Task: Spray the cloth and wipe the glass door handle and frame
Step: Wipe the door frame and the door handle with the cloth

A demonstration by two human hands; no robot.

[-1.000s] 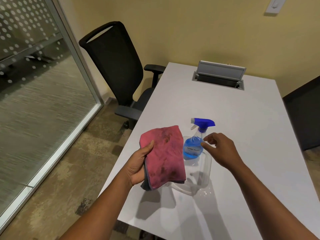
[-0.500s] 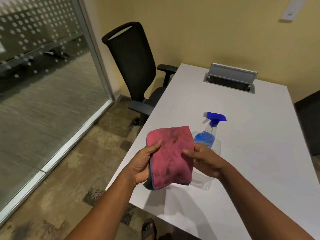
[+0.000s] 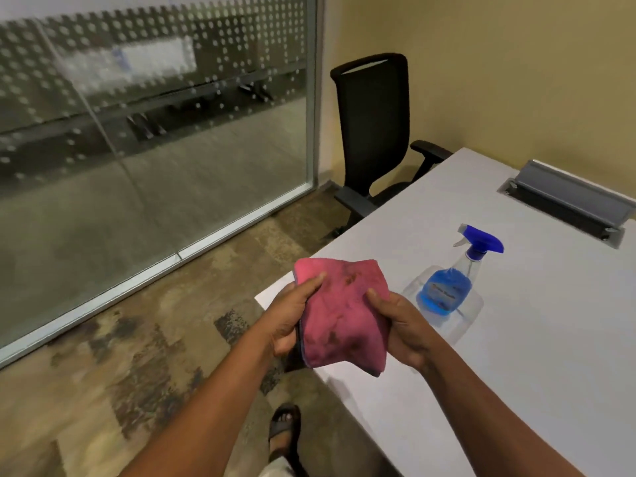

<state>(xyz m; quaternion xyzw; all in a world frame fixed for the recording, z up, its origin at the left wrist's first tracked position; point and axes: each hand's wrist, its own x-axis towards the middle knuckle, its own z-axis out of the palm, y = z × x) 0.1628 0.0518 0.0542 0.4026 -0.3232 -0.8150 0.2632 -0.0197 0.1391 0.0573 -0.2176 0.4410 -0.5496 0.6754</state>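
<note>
Yellow walls and a big glass wall [image 3: 155,139] stand around our white table [image 3: 516,339]. We hold the pink cloth [image 3: 340,315] over the table's corner, folded. Our left hand [image 3: 292,315] pinches its left edge and our right hand [image 3: 402,325] grips its right edge. Just beside it, the blue spray bottle [image 3: 454,280] stands on the table. A black chair [image 3: 373,132] waits behind.

light: dim, warm, indoor | blur: glass wall [image 3: 155,132] smeared | edges: wide-angle bend | shadows: soft on table [image 3: 516,356]
</note>
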